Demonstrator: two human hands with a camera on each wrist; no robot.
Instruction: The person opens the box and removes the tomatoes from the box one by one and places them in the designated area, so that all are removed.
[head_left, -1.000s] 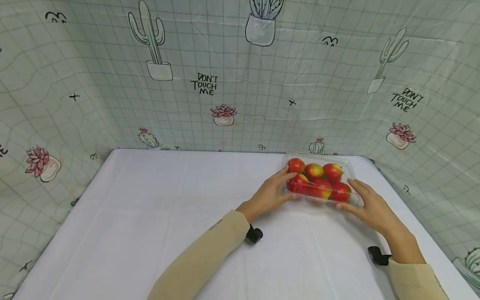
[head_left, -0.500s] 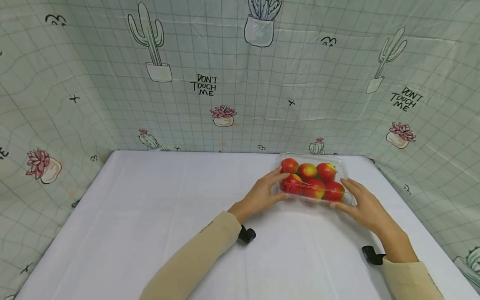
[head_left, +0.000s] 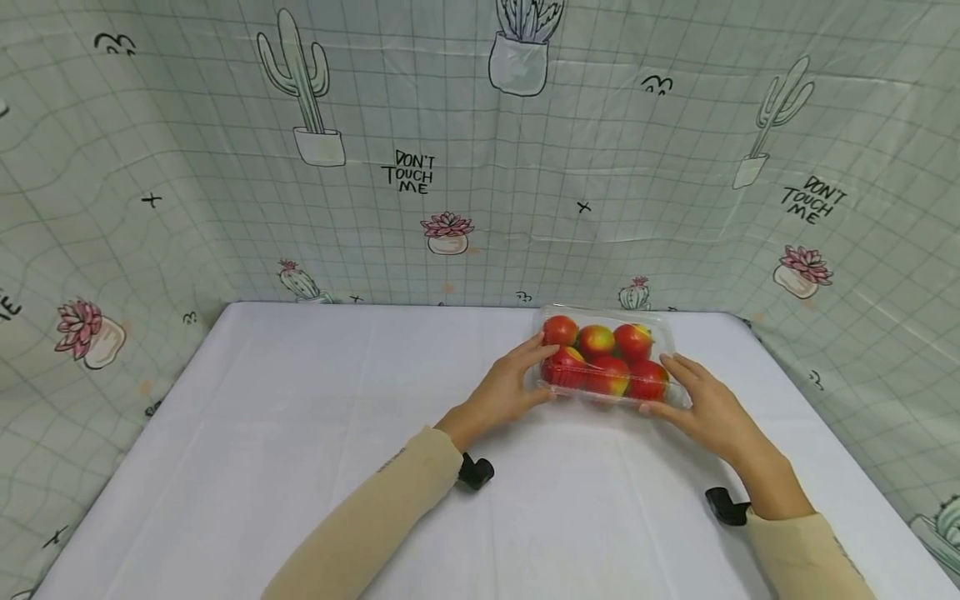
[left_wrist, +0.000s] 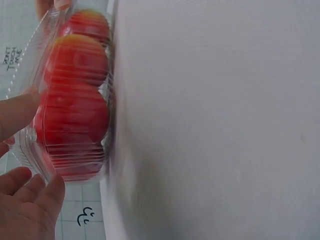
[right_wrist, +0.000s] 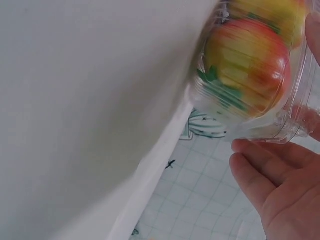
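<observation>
A clear plastic clamshell container (head_left: 662, 330) sits toward the back right of the table, packed with several round red and yellow fruits (head_left: 606, 375). My left hand (head_left: 497, 390) grips its left end, and my right hand (head_left: 708, 414) holds the right end. In the left wrist view, the thumb (left_wrist: 19, 112) lies on the lid's edge while the other fingers (left_wrist: 36, 194) touch the end wall. Green leaf-like bits (right_wrist: 222, 90) show beside a fruit in the right wrist view, where the right fingers (right_wrist: 262, 172) are at the container's end.
A white cloth (head_left: 300, 417) covers the table. Behind it and along both sides hangs a pale green checked curtain (head_left: 495, 183) printed with cacti. A black camera mount sits on each wrist, below the beige sleeves (head_left: 375, 500).
Both hands and the container of fruits have shifted steadily left along the back of the table. The grip on both ends looks the same.
</observation>
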